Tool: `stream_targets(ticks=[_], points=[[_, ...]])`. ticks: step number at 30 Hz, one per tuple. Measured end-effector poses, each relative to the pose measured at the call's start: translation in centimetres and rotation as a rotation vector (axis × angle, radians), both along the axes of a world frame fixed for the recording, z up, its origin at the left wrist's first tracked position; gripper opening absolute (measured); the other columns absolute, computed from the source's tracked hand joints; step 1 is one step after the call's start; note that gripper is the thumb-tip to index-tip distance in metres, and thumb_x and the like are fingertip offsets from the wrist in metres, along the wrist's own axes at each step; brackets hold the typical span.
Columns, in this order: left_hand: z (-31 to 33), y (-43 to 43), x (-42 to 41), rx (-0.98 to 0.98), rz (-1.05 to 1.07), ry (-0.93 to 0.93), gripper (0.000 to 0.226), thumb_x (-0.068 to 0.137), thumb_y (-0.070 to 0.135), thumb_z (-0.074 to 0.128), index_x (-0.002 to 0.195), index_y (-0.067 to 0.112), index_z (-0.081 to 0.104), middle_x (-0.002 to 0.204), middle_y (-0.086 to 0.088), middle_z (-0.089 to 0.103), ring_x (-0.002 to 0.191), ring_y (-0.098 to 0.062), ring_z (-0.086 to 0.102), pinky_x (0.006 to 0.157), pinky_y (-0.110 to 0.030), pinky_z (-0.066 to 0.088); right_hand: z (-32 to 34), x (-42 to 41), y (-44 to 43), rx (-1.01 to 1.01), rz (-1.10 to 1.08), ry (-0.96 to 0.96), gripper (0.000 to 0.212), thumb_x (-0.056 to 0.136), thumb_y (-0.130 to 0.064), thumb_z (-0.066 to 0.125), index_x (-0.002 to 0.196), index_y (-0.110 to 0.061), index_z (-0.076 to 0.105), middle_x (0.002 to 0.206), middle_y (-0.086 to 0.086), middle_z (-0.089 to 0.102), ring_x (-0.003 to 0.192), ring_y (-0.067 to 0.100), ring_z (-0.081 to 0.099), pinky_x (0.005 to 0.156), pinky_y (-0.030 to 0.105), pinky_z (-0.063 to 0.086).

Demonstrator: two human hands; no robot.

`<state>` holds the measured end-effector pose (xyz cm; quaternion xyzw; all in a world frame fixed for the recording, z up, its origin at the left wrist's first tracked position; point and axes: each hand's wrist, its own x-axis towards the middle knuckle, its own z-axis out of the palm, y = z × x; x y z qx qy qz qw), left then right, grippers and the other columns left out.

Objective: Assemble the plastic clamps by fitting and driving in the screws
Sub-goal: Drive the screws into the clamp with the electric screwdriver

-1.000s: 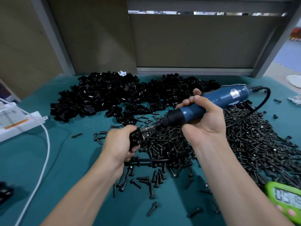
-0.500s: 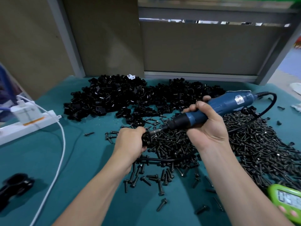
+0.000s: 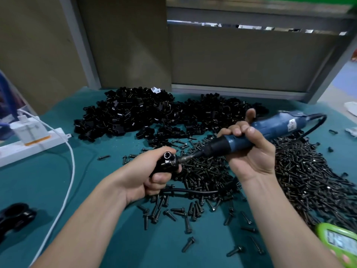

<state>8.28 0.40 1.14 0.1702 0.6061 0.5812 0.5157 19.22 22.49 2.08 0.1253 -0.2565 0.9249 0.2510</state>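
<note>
My left hand point(image 3: 146, 175) grips a black plastic clamp point(image 3: 167, 161) just above the table, a round hole showing on its top. My right hand point(image 3: 249, 151) is wrapped round a blue electric screwdriver point(image 3: 266, 132), whose bit meets the clamp's right side. A big heap of black clamp parts point(image 3: 146, 115) lies at the back. Black screws point(image 3: 301, 171) are spread in a wide pile under and right of my hands, with loose ones nearer me.
A white power strip point(image 3: 29, 144) with a plug and white cable point(image 3: 67, 182) sits at the left. A finished black clamp point(image 3: 13, 217) lies at the near left edge. A green timer point(image 3: 338, 242) is at the near right. The screwdriver's black cord point(image 3: 193, 191) crosses the teal mat point(image 3: 87, 171).
The view has swung left and down slightly. The clamp has turned in my left hand so its round hole now shows on top; the screwdriver bit stays against it.
</note>
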Motion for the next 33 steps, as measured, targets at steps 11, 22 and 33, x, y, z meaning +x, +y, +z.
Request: stream_targets(ticks=[11,22,33], points=[[0.9,-0.6,-0.8,-0.085,0.143,0.119,0.06,0.11,0.037,0.032,0.076,0.008,0.073,0.047,0.001,0.037,0.035,-0.011,0.023,0.037,-0.022,0.02,1.4,-0.7,-2.5,-0.089,-0.192,-0.14,0.035,0.081,0.006,0.058,0.104,-0.02,0.06,0.069,-0.003,0.054,0.066,0.013,0.054,0.085,0.031,0.045],[3.6,-6.4,-4.6,-0.127,0.472,0.377,0.035,0.104,0.032,0.046,0.096,0.004,0.065,0.057,-0.006,0.054,0.043,-0.016,0.039,0.04,-0.023,0.026,2.9,1.4,-1.8,-0.302,-0.133,-0.588,0.045,0.075,0.004,0.069,0.117,-0.005,0.056,0.085,0.008,0.062,0.066,0.02,0.064,0.076,0.04,0.059],[2.6,-4.5,1.6,0.126,0.648,0.137,0.034,0.1,0.008,0.062,0.084,0.029,0.083,0.106,-0.006,0.073,0.09,-0.021,0.063,0.077,-0.03,0.05,2.6,-3.0,-6.3,1.579,-0.361,-1.574,0.081,0.095,-0.055,0.062,0.156,-0.019,0.023,0.095,0.003,0.057,0.076,0.024,0.059,0.064,0.035,0.045]])
